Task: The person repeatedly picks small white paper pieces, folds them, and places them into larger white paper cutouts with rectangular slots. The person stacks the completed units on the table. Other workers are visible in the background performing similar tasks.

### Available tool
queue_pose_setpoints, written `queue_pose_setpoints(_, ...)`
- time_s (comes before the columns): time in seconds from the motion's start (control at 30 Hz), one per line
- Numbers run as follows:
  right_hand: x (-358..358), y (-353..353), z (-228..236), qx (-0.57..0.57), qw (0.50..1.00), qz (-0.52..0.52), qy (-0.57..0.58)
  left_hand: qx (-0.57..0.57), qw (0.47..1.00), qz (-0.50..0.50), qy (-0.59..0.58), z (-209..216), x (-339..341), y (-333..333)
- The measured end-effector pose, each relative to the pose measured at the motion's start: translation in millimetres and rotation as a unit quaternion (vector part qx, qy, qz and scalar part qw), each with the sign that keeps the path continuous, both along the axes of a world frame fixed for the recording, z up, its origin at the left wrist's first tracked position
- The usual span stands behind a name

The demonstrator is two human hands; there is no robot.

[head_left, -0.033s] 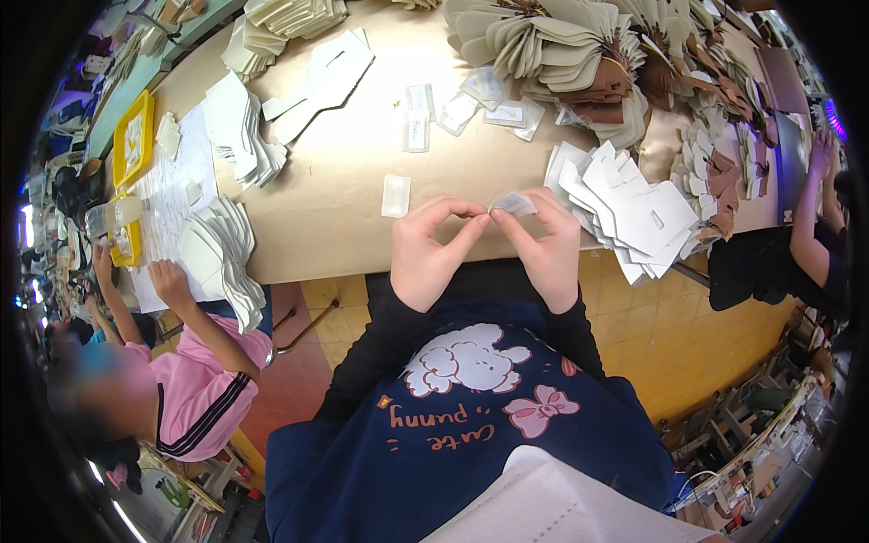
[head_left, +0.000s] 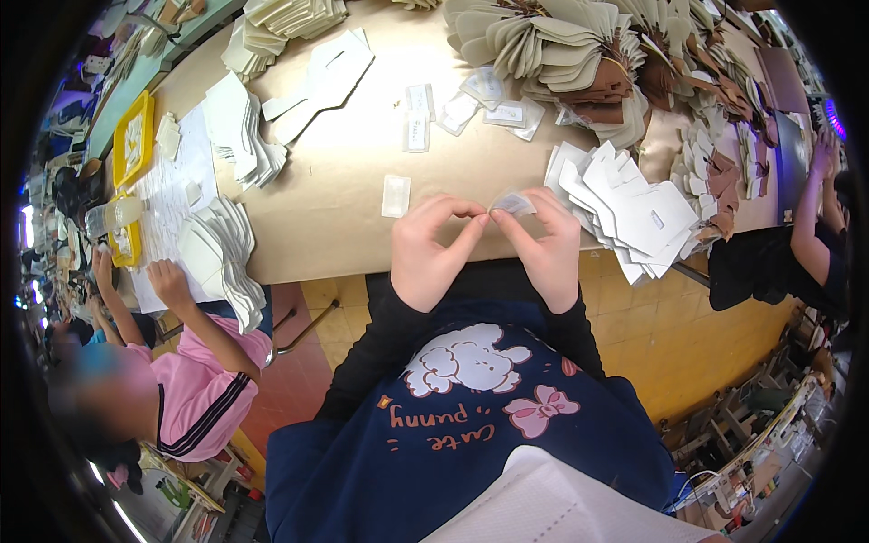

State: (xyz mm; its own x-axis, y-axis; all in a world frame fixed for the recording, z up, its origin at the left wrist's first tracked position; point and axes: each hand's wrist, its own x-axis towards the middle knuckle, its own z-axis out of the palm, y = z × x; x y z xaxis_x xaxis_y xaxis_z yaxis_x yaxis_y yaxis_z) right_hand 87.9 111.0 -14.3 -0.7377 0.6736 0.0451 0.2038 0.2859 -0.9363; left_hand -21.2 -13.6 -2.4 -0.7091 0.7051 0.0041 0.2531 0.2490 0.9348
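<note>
Whitish packet (head_left: 514, 203), one, in the pinched grip of left hand (head_left: 433, 242) and right hand (head_left: 547, 239); one pale rectangle (head_left: 396, 196) nearby

A smooth tan-topped worktable (head_left: 317, 226) is set above a yellow tiled floor (head_left: 733, 335), which is bordered by a dull red strip (head_left: 303, 376); a glowing purple light (head_left: 835, 120) is seen at far right.

On the body side of the left hand (head_left: 434, 249) and right hand (head_left: 548, 244), the navy garment (head_left: 344, 480) bears 2 lines of orange lettering (head_left: 433, 417), upside down in view. Beyond the hands, small pale packets (head_left: 416, 134) carry dark marks too small to read, as does a white piece (head_left: 636, 228) right of the right hand.
</note>
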Motion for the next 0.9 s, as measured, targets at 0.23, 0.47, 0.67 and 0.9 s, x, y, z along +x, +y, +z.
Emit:
queue_pose_setpoints(0.23,0,8,-4,0.035,0.999,0.029,-0.014,-0.013,0.991,-0.082,0.105,-4,-6,4)
queue_pose_setpoints(0.47,-5,9,-9,0.208,0.975,-0.074,-0.032,0.008,0.972,-0.162,-0.169,8,-10,-2)
queue_pose_setpoints(0.67,6,23,-8,-0.130,0.986,-0.108,0.002,0.128,0.950,-0.176,-0.224,22,3,-7)
queue_pose_setpoints(0.9,5,2,-3,-0.153,0.988,0.003,0.031,0.034,0.984,-0.025,-0.171,-3,-6,7)
